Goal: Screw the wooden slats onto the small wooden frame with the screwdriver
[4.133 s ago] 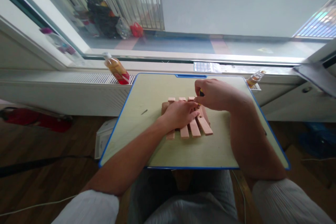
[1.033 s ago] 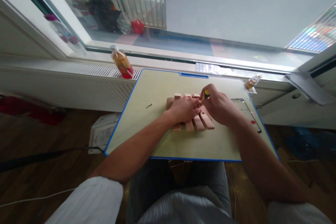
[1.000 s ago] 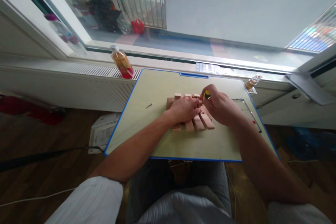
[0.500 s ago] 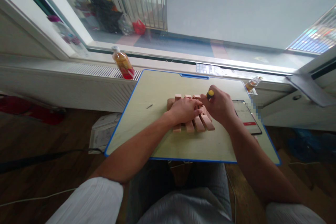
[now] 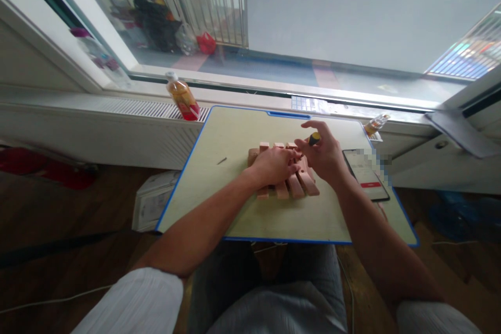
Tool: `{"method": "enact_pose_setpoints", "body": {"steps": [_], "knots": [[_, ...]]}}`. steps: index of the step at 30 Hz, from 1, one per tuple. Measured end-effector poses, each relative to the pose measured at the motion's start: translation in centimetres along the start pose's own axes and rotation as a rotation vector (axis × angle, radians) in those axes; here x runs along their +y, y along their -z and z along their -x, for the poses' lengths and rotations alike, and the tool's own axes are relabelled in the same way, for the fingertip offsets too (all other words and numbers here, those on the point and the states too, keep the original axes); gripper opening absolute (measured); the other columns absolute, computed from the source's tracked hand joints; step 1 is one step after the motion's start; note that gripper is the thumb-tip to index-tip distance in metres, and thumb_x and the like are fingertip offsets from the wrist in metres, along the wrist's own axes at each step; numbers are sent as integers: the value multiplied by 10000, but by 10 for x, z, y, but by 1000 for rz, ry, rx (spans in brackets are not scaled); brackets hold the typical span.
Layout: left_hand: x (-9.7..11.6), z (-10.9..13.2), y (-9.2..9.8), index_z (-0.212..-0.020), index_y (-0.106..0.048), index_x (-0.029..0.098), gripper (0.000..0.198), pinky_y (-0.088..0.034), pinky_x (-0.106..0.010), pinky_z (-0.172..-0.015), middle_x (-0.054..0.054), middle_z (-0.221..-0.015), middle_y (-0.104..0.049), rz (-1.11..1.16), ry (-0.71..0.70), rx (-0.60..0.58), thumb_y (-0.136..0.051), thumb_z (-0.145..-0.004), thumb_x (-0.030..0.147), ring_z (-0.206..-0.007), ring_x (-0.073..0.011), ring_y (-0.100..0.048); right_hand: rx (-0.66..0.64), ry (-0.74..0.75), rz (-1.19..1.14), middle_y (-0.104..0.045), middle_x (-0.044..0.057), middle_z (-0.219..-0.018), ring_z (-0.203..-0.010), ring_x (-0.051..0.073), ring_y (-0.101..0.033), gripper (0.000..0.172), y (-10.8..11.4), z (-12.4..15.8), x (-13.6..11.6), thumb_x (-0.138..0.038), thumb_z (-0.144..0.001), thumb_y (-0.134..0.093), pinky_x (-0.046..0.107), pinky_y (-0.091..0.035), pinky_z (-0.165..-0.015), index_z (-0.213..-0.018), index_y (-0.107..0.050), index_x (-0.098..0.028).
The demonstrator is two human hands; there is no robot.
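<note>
A small slatted wooden piece (image 5: 296, 186) lies on the folding table (image 5: 207, 203); its pale slats sit side by side across a wooden base. My left hand (image 5: 273, 165) rests over the slats and grips them, its fingertips close to a hole in the right-hand slats. Above that spot, my right hand (image 5: 324, 150) has a screwdriver (image 5: 314, 138) with a yellow and black handle between thumb and fingers, the index finger raised off it. The screwdriver's tip is hidden behind my fingers. Left of the wood, a screw (image 5: 222, 160) lies loose.
A phone (image 5: 366, 175) lies at the table's right side. On the radiator behind stands a drink bottle (image 5: 183, 97), and another bottle (image 5: 377, 124) leans at the right. The window (image 5: 344, 15) rises beyond the table's far edge.
My right hand has loosened from a closed grip round the screwdriver handle, and its index finger has lifted. The left hand and the wooden piece stay in place.
</note>
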State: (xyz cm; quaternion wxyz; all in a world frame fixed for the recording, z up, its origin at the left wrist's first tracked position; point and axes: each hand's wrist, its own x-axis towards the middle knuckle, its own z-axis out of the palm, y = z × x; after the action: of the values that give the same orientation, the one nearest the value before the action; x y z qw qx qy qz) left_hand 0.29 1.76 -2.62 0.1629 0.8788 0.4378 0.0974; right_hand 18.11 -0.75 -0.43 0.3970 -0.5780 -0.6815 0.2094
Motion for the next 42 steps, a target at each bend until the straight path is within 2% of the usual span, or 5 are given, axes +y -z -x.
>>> {"method": "enact_pose_setpoints", "body": {"steps": [6,13,18,27,42], "knots": [[0,1,0,-1208,-790,288,348,-561,-377,-933,-70,-1131,-802,-4,-34,29,-544,-1037,466,-1051,-266,-742,-166,-105,-348,-755,-3,-923,-558,152,-653,514,7,0,6,-611,-988,-593,281,-511,-523,-1389,-547,-292],[0,1,1,-1291,-777,342,365,-554,-375,-953,-47,-1184,-803,11,-39,23,-551,-1041,482,-1093,-267,-739,-126,-25,-467,-798,62,-1099,-526,88,-642,378,16,7,3,-553,-993,-679,235,-505,-458,-1183,-761,-237],[2,2,3,-1266,-787,362,335,-552,-344,-918,-29,-1143,-812,30,-13,17,-570,-1040,480,-1068,-250,-741,-43,18,-531,-781,22,-873,-485,91,-619,327,11,5,-3,-464,-931,-798,237,-514,-443,-1148,-791,-219],[0,0,0,-1181,-808,318,301,-553,-342,-911,-31,-1135,-820,26,-17,4,-574,-1037,442,-1053,-249,-749,-174,-107,-798,-812,71,-981,-607,197,-760,268,18,4,0,-361,-950,-659,341,-622,-566,-1084,-817,-189],[2,2,1,-1163,-811,327,287,-540,-339,-896,-32,-1056,-811,48,-11,40,-592,-1029,457,-1034,-247,-742,-54,-101,-861,-785,-9,-905,-489,88,-622,266,0,1,4,-431,-867,-881,243,-554,-451,-966,-722,-242]]}}
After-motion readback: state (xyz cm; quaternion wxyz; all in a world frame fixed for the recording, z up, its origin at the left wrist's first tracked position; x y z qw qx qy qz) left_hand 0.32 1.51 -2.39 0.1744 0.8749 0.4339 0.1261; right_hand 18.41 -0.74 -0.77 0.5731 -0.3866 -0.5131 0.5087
